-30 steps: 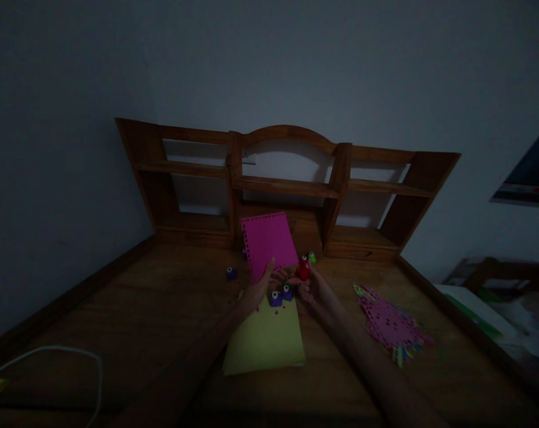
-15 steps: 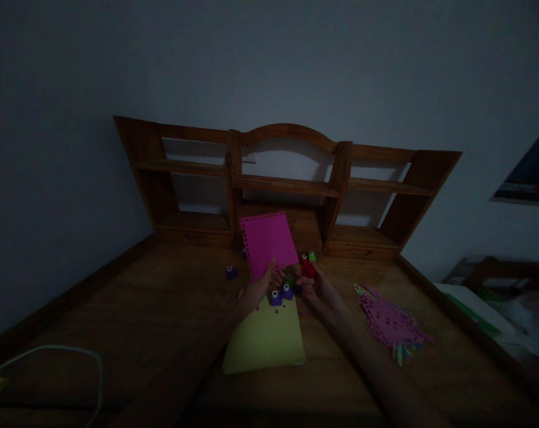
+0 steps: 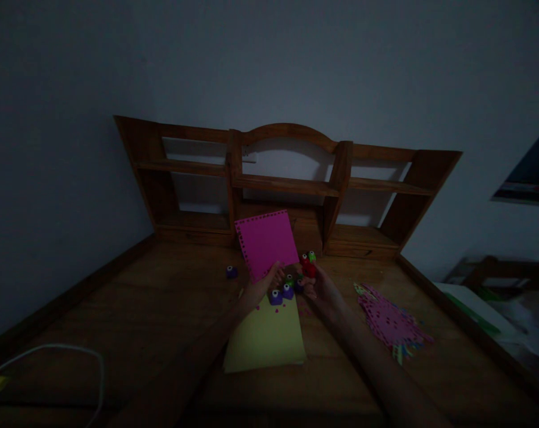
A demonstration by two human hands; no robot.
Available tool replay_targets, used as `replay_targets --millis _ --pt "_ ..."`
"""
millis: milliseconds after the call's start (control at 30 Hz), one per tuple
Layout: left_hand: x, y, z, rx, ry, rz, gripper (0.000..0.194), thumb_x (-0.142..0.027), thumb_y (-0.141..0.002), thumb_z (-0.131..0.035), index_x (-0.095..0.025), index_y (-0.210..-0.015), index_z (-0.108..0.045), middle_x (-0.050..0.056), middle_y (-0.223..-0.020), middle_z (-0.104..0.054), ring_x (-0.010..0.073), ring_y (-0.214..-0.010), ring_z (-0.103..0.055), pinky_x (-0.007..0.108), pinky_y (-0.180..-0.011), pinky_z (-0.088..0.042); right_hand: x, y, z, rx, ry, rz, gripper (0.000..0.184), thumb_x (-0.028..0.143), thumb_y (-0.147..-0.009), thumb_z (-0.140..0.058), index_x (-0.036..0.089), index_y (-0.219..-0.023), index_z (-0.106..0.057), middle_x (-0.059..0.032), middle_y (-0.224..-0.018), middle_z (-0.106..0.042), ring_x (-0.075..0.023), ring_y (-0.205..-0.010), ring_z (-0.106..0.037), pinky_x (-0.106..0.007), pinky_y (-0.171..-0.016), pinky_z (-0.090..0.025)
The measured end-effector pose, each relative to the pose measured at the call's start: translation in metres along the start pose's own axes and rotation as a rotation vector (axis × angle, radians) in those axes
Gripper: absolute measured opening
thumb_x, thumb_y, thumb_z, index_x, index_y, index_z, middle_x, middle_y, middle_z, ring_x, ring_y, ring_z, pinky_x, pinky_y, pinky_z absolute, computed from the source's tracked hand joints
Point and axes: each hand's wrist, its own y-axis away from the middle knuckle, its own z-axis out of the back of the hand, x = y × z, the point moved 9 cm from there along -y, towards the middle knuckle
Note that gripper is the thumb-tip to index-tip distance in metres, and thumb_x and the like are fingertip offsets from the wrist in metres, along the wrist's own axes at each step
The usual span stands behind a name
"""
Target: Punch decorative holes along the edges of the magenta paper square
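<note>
My left hand (image 3: 259, 289) pinches the lower edge of a pink paper sheet (image 3: 265, 242) and holds it upright; small holes run along the sheet's top and left edges. My right hand (image 3: 319, 289) is closed around a small red paper punch (image 3: 308, 268) just to the right of the sheet. Two purple punches (image 3: 281, 293) rest on a yellow sheet (image 3: 266, 337) that lies flat on the wooden desk (image 3: 153, 309) under my hands. A green punch (image 3: 312, 257) stands behind the red one.
A stack of punched pink and coloured papers (image 3: 391, 324) lies at the right. Another purple punch (image 3: 231, 271) sits left of the pink sheet. A wooden shelf unit (image 3: 287, 184) lines the desk's back. A white cable (image 3: 59, 356) loops at the front left. The room is dim.
The pink sheet has tilted and shifted slightly left in my left hand. My right hand with the red punch has moved a little up and toward the sheet.
</note>
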Motion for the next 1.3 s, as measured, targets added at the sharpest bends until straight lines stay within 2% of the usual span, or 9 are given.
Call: replay_targets --millis 300,600,767,1000,1100,1300 --pt "-0.013 0.002 -0.004 0.049 0.092 -0.027 0.042 -0.057 -0.083 -0.058 -0.017 -0.082 -0.070 0.011 -0.084 -0.074 0.0230 -0.078 -0.069 0.037 -0.079 -0.055 0.004 0.002 0.001 -0.051 0.072 0.004 0.027 0.044 -0.084 -0.068 0.019 -0.089 -0.059 0.0007 -0.060 -0.061 -0.0065 -0.040 -0.044 -0.015 -0.034 -0.030" --pt "-0.017 0.005 -0.001 0.025 0.128 -0.031 0.038 -0.052 -0.081 -0.064 -0.015 -0.086 -0.070 0.013 -0.088 -0.074 0.0247 -0.082 -0.070 0.040 -0.083 -0.054 0.001 -0.001 0.008 -0.075 0.052 0.021 0.026 0.043 -0.085 -0.065 0.018 -0.092 -0.061 -0.0004 -0.063 -0.064 -0.0060 -0.040 -0.042 -0.016 -0.034 -0.029" --pt "-0.020 0.008 0.003 -0.015 0.130 0.017 0.037 -0.049 -0.078 -0.068 -0.016 -0.092 -0.070 0.014 -0.100 -0.074 0.0265 -0.091 -0.070 0.041 -0.089 -0.053 0.003 0.001 0.006 -0.074 0.072 0.032 0.027 0.044 -0.084 -0.067 0.020 -0.093 -0.061 0.0004 -0.062 -0.064 -0.0061 -0.040 -0.043 -0.016 -0.034 -0.029" --pt "-0.019 0.008 0.006 -0.037 0.098 0.023 0.039 -0.049 -0.076 -0.071 -0.018 -0.100 -0.070 0.013 -0.110 -0.072 0.0291 -0.108 -0.065 0.044 -0.101 -0.046 0.003 0.000 0.008 -0.071 0.092 0.043 0.027 0.044 -0.084 -0.065 0.020 -0.095 -0.062 -0.0017 -0.064 -0.065 -0.0070 -0.041 -0.044 -0.017 -0.033 -0.028" --pt "-0.016 0.007 0.008 -0.050 0.066 0.038 0.039 -0.050 -0.076 -0.071 -0.020 -0.099 -0.071 0.013 -0.107 -0.073 0.0304 -0.112 -0.063 0.045 -0.102 -0.045 0.003 -0.002 0.014 -0.081 0.096 0.047 0.028 0.044 -0.085 -0.064 0.019 -0.097 -0.063 -0.0026 -0.065 -0.066 -0.0071 -0.042 -0.045 -0.017 -0.033 -0.027" --pt "-0.007 0.003 0.014 -0.063 -0.038 0.096 0.046 -0.059 -0.075 -0.066 -0.018 -0.096 -0.071 0.013 -0.100 -0.074 0.0321 -0.106 -0.065 0.047 -0.101 -0.045 0.002 -0.005 0.023 -0.102 0.075 0.062 0.029 0.043 -0.083 -0.066 0.019 -0.099 -0.063 -0.0003 -0.064 -0.064 -0.0067 -0.041 -0.048 -0.015 -0.032 -0.027"
